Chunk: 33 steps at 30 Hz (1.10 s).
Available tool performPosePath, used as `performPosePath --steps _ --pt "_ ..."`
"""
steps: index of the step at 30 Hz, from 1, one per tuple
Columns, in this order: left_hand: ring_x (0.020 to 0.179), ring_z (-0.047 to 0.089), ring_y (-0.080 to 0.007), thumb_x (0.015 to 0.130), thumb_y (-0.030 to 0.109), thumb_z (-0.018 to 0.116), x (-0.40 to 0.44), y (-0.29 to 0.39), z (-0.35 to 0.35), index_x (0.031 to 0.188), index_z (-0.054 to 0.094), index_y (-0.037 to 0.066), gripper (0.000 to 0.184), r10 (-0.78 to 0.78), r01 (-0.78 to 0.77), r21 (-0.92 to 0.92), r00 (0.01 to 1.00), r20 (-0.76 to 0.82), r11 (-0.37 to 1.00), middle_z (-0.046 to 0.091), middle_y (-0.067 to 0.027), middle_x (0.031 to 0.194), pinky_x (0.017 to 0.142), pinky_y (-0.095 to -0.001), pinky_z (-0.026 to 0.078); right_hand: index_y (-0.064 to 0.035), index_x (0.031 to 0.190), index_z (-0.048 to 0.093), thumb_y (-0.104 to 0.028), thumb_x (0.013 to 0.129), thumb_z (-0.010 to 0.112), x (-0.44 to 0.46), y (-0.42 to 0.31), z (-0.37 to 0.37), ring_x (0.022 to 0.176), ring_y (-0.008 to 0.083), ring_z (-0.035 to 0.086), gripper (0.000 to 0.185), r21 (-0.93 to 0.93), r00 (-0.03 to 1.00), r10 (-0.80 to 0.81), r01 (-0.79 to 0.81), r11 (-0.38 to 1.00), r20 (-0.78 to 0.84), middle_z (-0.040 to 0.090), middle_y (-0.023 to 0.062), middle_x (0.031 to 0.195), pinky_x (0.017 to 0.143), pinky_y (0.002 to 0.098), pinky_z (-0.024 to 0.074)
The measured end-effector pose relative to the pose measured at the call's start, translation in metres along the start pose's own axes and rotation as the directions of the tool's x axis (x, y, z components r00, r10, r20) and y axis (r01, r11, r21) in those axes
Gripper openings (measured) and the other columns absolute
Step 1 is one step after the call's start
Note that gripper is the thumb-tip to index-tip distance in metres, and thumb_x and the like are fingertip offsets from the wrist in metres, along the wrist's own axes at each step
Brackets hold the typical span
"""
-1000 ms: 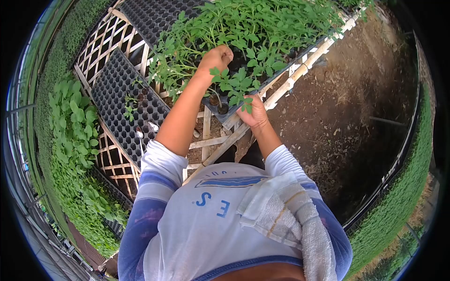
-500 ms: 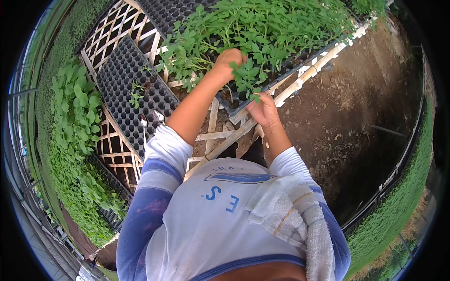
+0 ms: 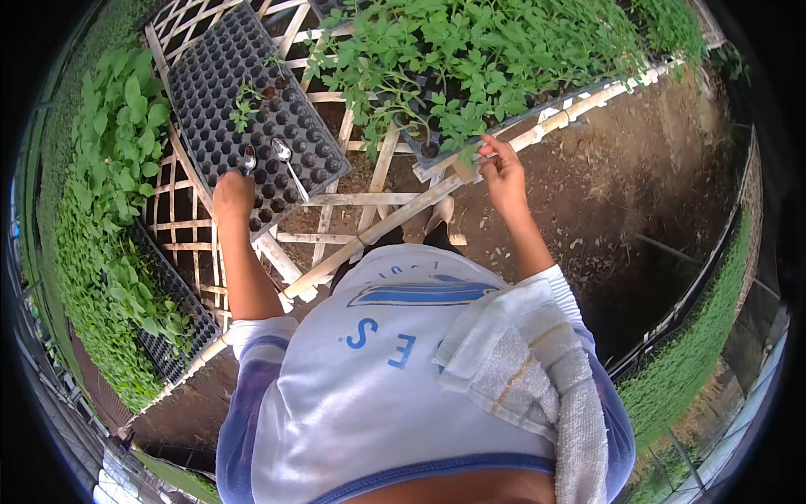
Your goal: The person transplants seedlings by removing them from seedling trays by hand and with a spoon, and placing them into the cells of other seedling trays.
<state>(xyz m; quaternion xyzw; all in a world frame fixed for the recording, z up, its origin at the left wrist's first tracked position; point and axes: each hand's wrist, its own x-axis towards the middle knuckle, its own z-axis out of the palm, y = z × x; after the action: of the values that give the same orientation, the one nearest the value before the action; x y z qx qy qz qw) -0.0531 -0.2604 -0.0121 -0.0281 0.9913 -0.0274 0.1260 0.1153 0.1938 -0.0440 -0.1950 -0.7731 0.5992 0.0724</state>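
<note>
My left hand (image 3: 233,198) is closed on the handle of a spoon (image 3: 249,158) at the lower left edge of a black cell tray (image 3: 206,101). A second spoon (image 3: 290,168) lies on that tray, to the right of the hand. Small loose seedlings (image 3: 244,107) rest on the tray's cells. My right hand (image 3: 502,168), its fingers apart and partly curled, is beside the front corner of the tray of leafy seedlings (image 3: 466,118). It holds nothing that I can make out.
White lattice slats (image 3: 382,181) and a bamboo rail (image 3: 420,206) support the trays. Broad-leaved seedlings (image 3: 126,109) grow at the left. Bare soil (image 3: 604,168) lies to the right. A white towel (image 3: 512,357) hangs over my shirt.
My left hand has left the leafy seedlings, moved left and closed on a spoon. My right hand has drawn slightly away from the tray corner. The view has shifted.
</note>
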Motion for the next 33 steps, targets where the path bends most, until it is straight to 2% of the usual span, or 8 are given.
performPosePath --steps 7,9,14,16,21,23,28,33 --pt "0.094 0.066 -0.0399 0.088 0.017 0.064 -0.035 -0.006 0.036 0.097 0.063 0.003 0.017 -0.121 0.097 -0.147 0.980 -0.161 0.984 0.063 -0.0193 0.107 0.081 -0.0486 0.053 -0.0033 0.114 0.063 0.002 0.088 0.061 0.025 -0.116 0.022 0.080 0.0183 0.060 0.027 -0.285 0.857 -0.463 0.396 0.873 -0.226 0.061 0.0068 0.100 0.069 0.0287 0.0496" --pt "0.099 0.063 -0.0382 0.087 0.018 0.065 -0.029 -0.023 0.053 0.096 0.063 0.002 0.018 -0.092 0.068 -0.118 0.972 -0.217 0.991 0.063 -0.0212 0.108 0.083 -0.0494 0.052 -0.0027 0.106 0.066 -0.002 0.087 0.063 0.058 -0.147 0.029 0.089 0.0262 0.062 0.019 -0.528 0.693 -0.697 0.668 0.524 0.186 0.064 0.0094 0.101 0.079 0.0356 0.0504" --pt "0.076 0.067 -0.0310 0.089 0.012 0.065 -0.016 -0.046 0.057 0.089 0.062 0.000 0.012 -0.255 -0.039 -0.655 0.902 -0.348 0.755 0.068 -0.0156 0.082 0.068 -0.0420 0.052 -0.0025 0.093 0.071 -0.019 0.090 0.062 0.113 -0.125 0.037 0.100 0.0312 0.062 0.019 -0.620 0.757 -0.300 0.650 0.440 0.580 0.067 0.0130 0.100 0.091 0.0421 0.0473" --pt "0.061 0.055 -0.0072 0.092 0.012 0.066 -0.036 -0.016 -0.002 0.087 0.064 0.001 0.012 -0.375 0.044 -0.888 0.915 -0.149 0.458 0.063 -0.0023 0.072 0.056 -0.0244 0.045 -0.0022 0.088 0.071 -0.019 0.090 0.061 0.115 -0.117 0.024 0.100 0.0320 0.063 0.020 -0.716 0.792 -0.116 0.595 0.366 0.599 0.068 0.0137 0.099 0.089 0.0437 0.0477" --pt "0.066 0.059 -0.0080 0.090 0.009 0.069 -0.065 0.058 -0.072 0.097 0.068 -0.001 0.012 -0.310 -0.127 -0.992 0.943 -0.122 0.005 0.066 -0.0027 0.080 0.063 -0.0227 0.049 -0.0014 0.107 0.070 -0.015 0.091 0.059 0.101 -0.099 -0.010 0.109 0.0341 0.061 0.024 -0.722 0.776 -0.055 0.608 0.331 0.628 0.068 0.0164 0.112 0.095 0.0448 0.0466" --pt "0.067 0.060 -0.0083 0.091 0.009 0.069 -0.071 0.100 -0.090 0.097 0.068 -0.001 0.012 -0.235 -0.215 -0.976 0.948 -0.214 0.023 0.067 -0.0034 0.080 0.064 -0.0229 0.049 -0.0061 0.112 0.068 -0.017 0.091 0.056 0.104 -0.080 -0.017 0.112 0.0318 0.060 0.026 -0.690 0.752 -0.148 0.651 0.316 0.642 0.068 0.0142 0.107 0.093 0.0487 0.0450" --pt "0.067 0.062 -0.0088 0.094 0.013 0.066 -0.078 0.228 -0.099 0.099 0.068 0.000 0.014 -0.014 -0.276 -0.946 0.959 -0.283 0.170 0.068 -0.0035 0.080 0.062 -0.0243 0.051 -0.0049 0.128 0.060 -0.020 0.090 0.059 0.118 -0.083 -0.028 0.119 0.0371 0.055 0.041 -0.720 0.690 0.223 0.613 0.326 0.688 0.052 0.0198 0.136 0.102 0.0505 0.0420" --pt "0.062 0.067 -0.0122 0.092 0.011 0.065 -0.061 0.318 -0.057 0.100 0.067 0.001 0.013 0.083 -0.446 -0.712 0.872 -0.483 0.542 0.070 -0.0091 0.073 0.061 -0.0278 0.053 -0.0072 0.141 0.051 -0.022 0.091 0.061 0.127 -0.055 -0.044 0.121 0.0351 0.051 0.052 -0.640 0.673 -0.029 0.715 0.283 0.739 0.057 0.0194 0.127 0.099 0.0458 0.0429"
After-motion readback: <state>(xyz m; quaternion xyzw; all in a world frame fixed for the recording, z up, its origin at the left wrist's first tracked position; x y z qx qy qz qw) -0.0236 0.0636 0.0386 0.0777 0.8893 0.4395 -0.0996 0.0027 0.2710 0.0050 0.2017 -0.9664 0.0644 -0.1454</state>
